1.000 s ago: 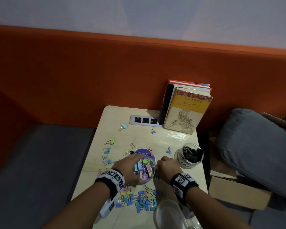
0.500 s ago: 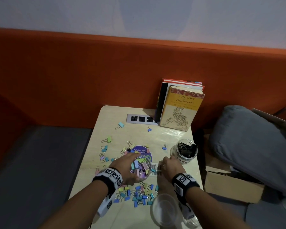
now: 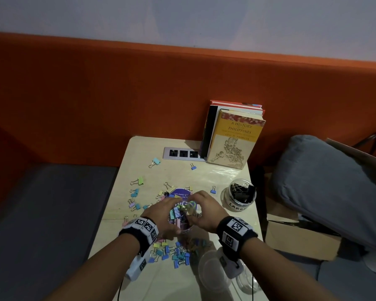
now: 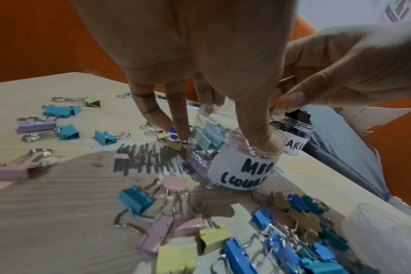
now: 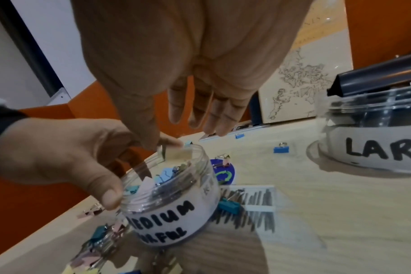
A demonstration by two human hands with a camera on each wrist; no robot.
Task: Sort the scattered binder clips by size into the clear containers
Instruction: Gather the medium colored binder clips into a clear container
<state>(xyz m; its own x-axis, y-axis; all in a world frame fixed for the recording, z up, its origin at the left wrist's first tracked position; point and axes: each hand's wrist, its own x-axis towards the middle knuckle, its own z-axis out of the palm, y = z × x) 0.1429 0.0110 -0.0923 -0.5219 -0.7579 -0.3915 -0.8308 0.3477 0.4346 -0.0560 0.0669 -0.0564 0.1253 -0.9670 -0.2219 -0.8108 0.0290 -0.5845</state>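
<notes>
The left hand (image 5: 59, 157) grips the rim of the medium jar (image 5: 174, 207), mid-table. Over its mouth the right hand (image 3: 204, 210) pinches a pale clip (image 5: 176, 153), other fingers straight. Loose clips (image 3: 172, 255) crowd the table's near edge; the large jar (image 3: 240, 197) sits near the right edge.

We see a pale wood-grain tabletop (image 3: 224, 177) with a smooth, faintly glossy finish, strewn with small pastel binder clips (image 4: 68, 110) whose painted metal bodies look matt while their bare wire handles shine silver. The round clear plastic jar labelled MEDIUM (image 5: 176, 200) and the round clear plastic jar labelled LARGE (image 5: 373, 146) are glossy and see-through, each wrapped in a matt white paper label with black marker lettering. Behind them stand a yellow paper-covered book (image 3: 234, 140) with a dull cover, a matt orange wall panel (image 3: 96, 101), and a soft grey cloth cushion (image 3: 326, 183).
</notes>
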